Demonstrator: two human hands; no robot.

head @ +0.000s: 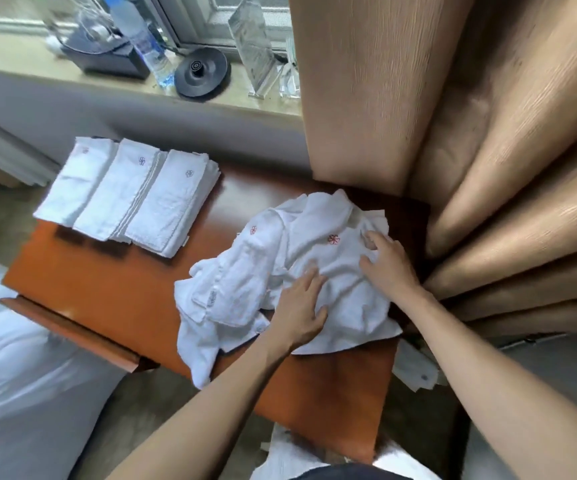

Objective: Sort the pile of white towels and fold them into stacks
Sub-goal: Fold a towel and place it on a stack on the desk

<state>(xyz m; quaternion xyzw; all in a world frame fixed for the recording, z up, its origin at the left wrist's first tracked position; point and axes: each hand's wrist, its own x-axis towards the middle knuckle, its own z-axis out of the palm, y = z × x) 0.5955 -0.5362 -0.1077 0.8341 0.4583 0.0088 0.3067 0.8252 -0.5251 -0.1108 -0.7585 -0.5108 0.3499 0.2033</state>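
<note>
We note both hands flat, fingers apart, nothing gripped: left hand (pixel 299 306) and right hand (pixel 385 265) press on the crumpled white terry towel pile (pixel 262 285), right side of the orange-brown wooden table (pixel 107 292). Risk: pile overhangs near edge, could slide off. Three folded white towel stacks (pixel 131 195) sit far-left.

Beneath your left hand (pixel 299 306): lower layers of the towel pile (pixel 339 306) are covered; their number cannot be told.
Beneath your right hand (pixel 387 265): the palm faces down, its contact unseen.
Just left of your left hand: a label (pixel 213 295), print too small to read.
Behind your wrists: white cloth (pixel 290 459), cut off by the lower edge.
Far beyond both hands: a bottle (pixel 139 38), blurred, top cut off.
</note>
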